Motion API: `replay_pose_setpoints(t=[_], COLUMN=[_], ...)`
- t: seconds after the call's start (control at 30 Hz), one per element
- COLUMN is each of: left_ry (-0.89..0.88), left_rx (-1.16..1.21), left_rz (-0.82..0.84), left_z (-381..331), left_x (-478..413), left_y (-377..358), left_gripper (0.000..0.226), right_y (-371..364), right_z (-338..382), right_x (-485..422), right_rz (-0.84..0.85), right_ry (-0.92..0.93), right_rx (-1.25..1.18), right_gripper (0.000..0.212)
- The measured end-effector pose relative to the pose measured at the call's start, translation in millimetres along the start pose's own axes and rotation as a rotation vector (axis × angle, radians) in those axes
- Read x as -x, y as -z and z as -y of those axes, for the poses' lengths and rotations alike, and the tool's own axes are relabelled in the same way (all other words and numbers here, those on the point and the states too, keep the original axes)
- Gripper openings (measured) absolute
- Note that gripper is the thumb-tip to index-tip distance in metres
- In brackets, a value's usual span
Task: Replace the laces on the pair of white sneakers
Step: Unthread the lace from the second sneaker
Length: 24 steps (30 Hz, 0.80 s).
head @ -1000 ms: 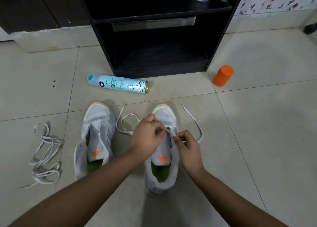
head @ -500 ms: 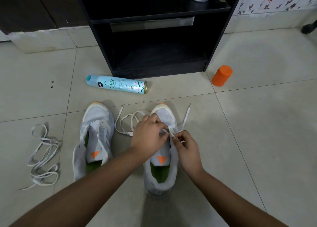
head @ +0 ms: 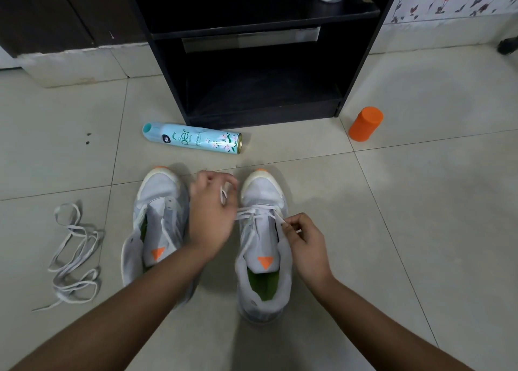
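Two white sneakers with orange tongue tabs and green insoles stand side by side on the tiled floor, toes away from me. The left sneaker (head: 161, 211) has no lace. A white lace (head: 259, 211) crosses the lowest eyelets of the right sneaker (head: 263, 247). My left hand (head: 211, 212) is between the two shoes, closed on one end of that lace and drawing it out to the left. My right hand (head: 304, 237) rests at the right sneaker's right side, pinching the lace's other end beside the eyelets.
A loose tangled white lace (head: 71, 254) lies on the floor at the left. A pale blue spray can (head: 193, 138) lies on its side beyond the shoes. An orange cylinder (head: 365, 123) stands at the right, near a black open cabinet (head: 252, 62).
My left hand has left the right sneaker's toe and moved left into the gap between the shoes, pulling the lace taut. The loose loops beside the shoe are gone. My right hand barely moved.
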State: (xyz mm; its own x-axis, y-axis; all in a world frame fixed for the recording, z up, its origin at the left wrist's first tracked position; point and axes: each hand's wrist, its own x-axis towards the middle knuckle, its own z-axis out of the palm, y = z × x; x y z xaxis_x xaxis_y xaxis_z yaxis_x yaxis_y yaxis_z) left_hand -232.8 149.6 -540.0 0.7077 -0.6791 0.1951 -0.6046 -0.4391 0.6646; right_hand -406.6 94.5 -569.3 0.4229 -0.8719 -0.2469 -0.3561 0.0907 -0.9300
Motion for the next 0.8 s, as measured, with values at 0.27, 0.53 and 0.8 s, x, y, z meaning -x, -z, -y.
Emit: replay_pose_setpoints(t=[0.27,0.53,0.8], left_ry=[-0.416,0.310,0.157], left_rx=[-0.318,0.141,0.180], left_rz=[0.307,-0.093,0.010], left_z=[-19,6,4], left_x=[16,-9,9], left_y=[-19,14,15], left_gripper=[0.007,0.014,0.025], right_y=[1,4,5], right_z=[3,-2,1], right_x=[2,3,2], right_rz=[0.004,-0.017,0.012], right_ry=[0.002,-0.015,0.037], right_rx=[0.014,0.007,0.132], right_gripper=[0.013,0.012,0.008])
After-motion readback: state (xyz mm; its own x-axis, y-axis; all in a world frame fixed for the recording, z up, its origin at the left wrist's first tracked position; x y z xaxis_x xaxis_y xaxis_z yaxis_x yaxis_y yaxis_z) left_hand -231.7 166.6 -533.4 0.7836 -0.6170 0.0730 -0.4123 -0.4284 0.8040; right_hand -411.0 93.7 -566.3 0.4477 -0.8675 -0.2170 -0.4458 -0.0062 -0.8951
